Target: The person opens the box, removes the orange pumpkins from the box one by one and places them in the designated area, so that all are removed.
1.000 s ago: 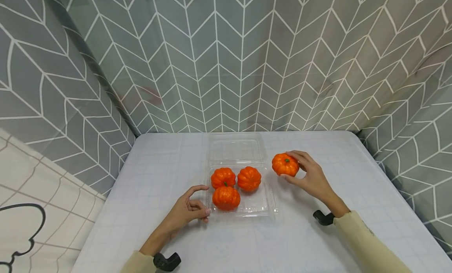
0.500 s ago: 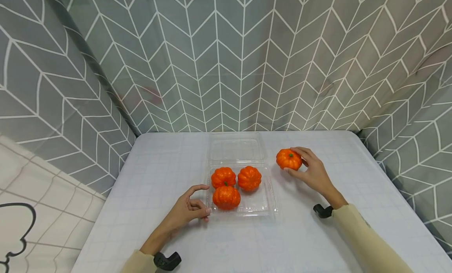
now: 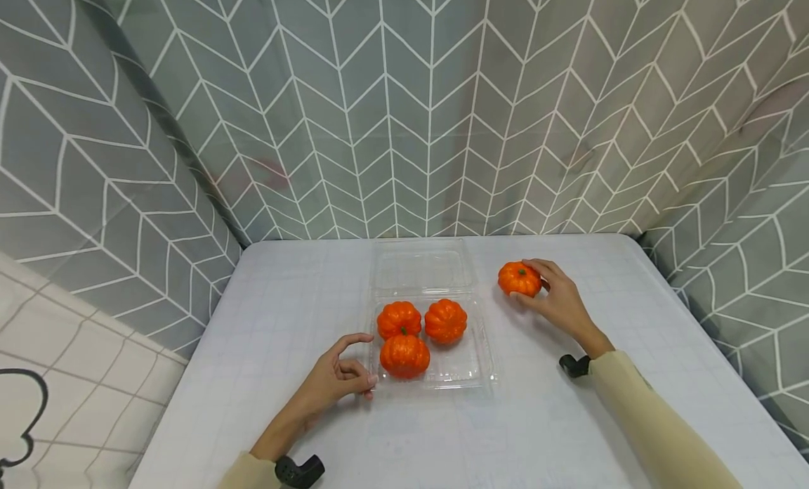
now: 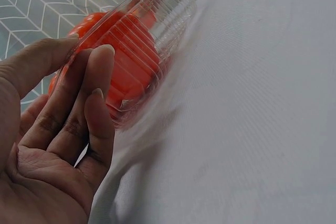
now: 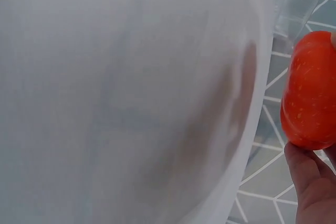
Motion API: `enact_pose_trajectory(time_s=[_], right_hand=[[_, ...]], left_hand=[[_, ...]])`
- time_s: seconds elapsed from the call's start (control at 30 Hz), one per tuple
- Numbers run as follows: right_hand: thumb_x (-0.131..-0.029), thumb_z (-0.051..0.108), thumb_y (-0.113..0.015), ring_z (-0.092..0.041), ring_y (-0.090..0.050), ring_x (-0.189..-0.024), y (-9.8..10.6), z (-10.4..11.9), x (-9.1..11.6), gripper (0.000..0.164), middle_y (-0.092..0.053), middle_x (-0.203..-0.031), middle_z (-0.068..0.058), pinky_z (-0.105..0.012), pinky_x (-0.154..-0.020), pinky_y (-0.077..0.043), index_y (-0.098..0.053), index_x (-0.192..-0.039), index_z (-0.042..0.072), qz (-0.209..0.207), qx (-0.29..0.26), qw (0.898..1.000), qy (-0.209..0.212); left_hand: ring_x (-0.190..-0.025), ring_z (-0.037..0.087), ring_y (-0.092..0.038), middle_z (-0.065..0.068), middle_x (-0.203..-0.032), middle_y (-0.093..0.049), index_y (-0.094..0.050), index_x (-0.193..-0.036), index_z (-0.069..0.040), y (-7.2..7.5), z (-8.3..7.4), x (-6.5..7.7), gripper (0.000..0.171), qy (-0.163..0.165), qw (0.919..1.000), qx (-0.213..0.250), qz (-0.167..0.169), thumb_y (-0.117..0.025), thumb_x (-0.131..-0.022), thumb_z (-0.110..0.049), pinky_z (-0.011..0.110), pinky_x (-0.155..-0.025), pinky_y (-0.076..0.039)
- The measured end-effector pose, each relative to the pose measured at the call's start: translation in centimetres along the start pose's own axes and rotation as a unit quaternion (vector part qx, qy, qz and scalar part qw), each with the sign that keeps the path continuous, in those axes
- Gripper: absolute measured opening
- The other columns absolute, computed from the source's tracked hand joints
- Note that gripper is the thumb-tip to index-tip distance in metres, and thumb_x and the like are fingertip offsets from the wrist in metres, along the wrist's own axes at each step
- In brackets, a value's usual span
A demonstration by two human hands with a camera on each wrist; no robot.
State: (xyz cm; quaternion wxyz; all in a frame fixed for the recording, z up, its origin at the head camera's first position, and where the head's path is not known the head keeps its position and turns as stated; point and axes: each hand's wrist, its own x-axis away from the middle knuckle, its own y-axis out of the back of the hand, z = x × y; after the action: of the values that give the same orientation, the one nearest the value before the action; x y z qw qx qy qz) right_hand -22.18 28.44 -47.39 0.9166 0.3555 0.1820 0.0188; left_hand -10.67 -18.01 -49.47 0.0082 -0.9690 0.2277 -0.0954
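Grey-green curtain [image 3: 404,116] with white chevron lines hangs behind and to both sides of your workspace, and a pale tiled surface [image 3: 95,348] shows at the lower left. In front of it spreads a white tabletop [image 3: 297,285] with a faint grid.

Your right hand [image 3: 559,303] has its thumb and fingers clamped on the orange pumpkin [image 3: 520,279]. It lies off to the right of the transparent container [image 3: 455,362], well apart from your left hand and level with the lid [image 3: 420,268], which lies folded open on the far side. The pumpkin is squat, wider than tall, its green stem turned up; your fingers grip it from the right, so its left side faces the lid. You cannot tell whether its underside touches the tabletop.

Your left hand [image 3: 335,373] is at the container's left edge, fingers curled, seemingly pinching the plastic wall. Inside, three pumpkins [image 3: 404,355] sit far left, far right and near left, the two left ones seemingly touching. The right hand is clearly the nearer one to the held pumpkin.
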Motion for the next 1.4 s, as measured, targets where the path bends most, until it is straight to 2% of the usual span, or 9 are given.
enact_pose_trajectory(time_s=[0.4,0.67,0.9,1.4], right_hand=[[-0.086,0.016,-0.086,-0.046,-0.045,-0.134,-0.1,-1.1,-1.2,0.07,-0.045,-0.146,-0.026,-0.061,-0.106,-0.042,-0.052,-0.144,-0.004,0.027,0.016,0.999,-0.028],[-0.087,0.017,-0.085,-0.046,-0.045,-0.134,-0.1,-1.5,-1.7,0.07,-0.046,-0.145,-0.025,-0.061,-0.107,-0.042,-0.052,-0.145,-0.003,0.023,0.017,0.999,-0.036],[-0.089,0.021,-0.084,-0.047,-0.046,-0.132,0.0,-1.9,-1.8,0.071,-0.045,-0.145,-0.027,-0.062,-0.106,-0.043,-0.05,-0.145,-0.005,0.035,0.029,0.998,-0.045],[-0.09,0.018,-0.082,-0.048,-0.043,-0.135,0.1,-1.5,-1.6,0.071,-0.043,-0.148,-0.031,-0.063,-0.107,-0.042,-0.047,-0.146,-0.006,0.053,0.031,0.997,-0.052]], left_hand=[[-0.076,0.029,-0.073,0.021,-0.09,-0.072,-0.038,-0.154,-0.015,0.1,0.1,0.0,0.078,-0.006,1.0,0.004,0.002,-0.082,-0.09,-0.011,0.045,-0.084,-0.06],[-0.076,0.03,-0.073,0.02,-0.089,-0.072,-0.038,-0.154,-0.015,0.0,0.1,0.0,0.078,-0.002,1.0,0.002,-0.002,-0.082,-0.089,-0.012,0.044,-0.083,-0.06],[-0.075,0.03,-0.073,0.019,-0.088,-0.072,-0.038,-0.154,-0.016,-0.1,0.1,0.0,0.078,0.0,1.0,0.004,-0.003,-0.082,-0.089,-0.012,0.044,-0.082,-0.06],[-0.075,0.029,-0.073,0.019,-0.089,-0.072,-0.038,-0.154,-0.016,-0.1,0.1,0.0,0.077,0.001,1.0,0.006,-0.001,-0.082,-0.09,-0.011,0.045,-0.083,-0.06]])
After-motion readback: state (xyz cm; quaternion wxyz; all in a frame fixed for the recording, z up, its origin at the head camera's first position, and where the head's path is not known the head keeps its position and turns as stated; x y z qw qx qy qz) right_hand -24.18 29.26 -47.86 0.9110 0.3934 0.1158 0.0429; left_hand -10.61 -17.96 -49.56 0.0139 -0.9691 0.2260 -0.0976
